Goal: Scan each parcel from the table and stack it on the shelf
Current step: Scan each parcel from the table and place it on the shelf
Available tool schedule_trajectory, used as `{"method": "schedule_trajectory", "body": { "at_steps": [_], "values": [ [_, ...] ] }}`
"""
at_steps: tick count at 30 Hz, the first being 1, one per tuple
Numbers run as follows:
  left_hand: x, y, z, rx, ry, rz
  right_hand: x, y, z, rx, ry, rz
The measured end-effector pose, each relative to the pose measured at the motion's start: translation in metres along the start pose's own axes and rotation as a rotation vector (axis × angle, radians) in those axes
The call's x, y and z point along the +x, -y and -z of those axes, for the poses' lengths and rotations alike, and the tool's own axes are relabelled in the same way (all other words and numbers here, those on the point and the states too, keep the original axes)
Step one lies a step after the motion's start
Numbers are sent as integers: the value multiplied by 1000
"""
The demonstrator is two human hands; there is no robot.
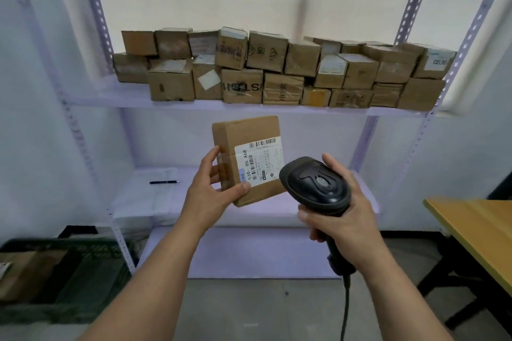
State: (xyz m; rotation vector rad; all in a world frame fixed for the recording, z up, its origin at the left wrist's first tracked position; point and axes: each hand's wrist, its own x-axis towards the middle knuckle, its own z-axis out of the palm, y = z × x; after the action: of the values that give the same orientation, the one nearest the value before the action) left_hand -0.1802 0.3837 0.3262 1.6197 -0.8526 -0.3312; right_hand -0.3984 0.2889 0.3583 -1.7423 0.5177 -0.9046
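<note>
My left hand (210,191) holds the parcel (246,144) up in the centre of the frame, in front of the shelf (91,97) and below the board that carries the stacked boxes (277,69). My thumb (243,187) lies curled over the lower left corner of the near face, its tip touching the bottom corner of the white label (260,160), and one finger (214,153) runs up along the left edge; my other fingers are behind the cardboard, where I cannot see them. The parcel stands nearly upright, tilted a little, with its label turned toward me and the print running sideways. My right hand (340,218), right of centre, is wrapped round the handle of the black scanner (315,182), with the thumb across the front below the head and one finger lying up along the head's right side. The scanner's head overlaps the parcel's lower right corner in the picture, just beside the label; I cannot tell whether they touch. Its cable (345,310) hangs down toward the bottom edge. A pen (164,182) lies on the lower board, left of my left hand. The wooden table (471,224) shows at the right edge, and a dark crate (63,271) sits on the floor at the lower left.
</note>
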Motion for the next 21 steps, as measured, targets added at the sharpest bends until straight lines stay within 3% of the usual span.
{"method": "schedule_trajectory", "body": {
  "at_steps": [21],
  "values": [
    [175,-21,89,32,-242,-119,182,-10,-77,21,136,135]
  ]
}}
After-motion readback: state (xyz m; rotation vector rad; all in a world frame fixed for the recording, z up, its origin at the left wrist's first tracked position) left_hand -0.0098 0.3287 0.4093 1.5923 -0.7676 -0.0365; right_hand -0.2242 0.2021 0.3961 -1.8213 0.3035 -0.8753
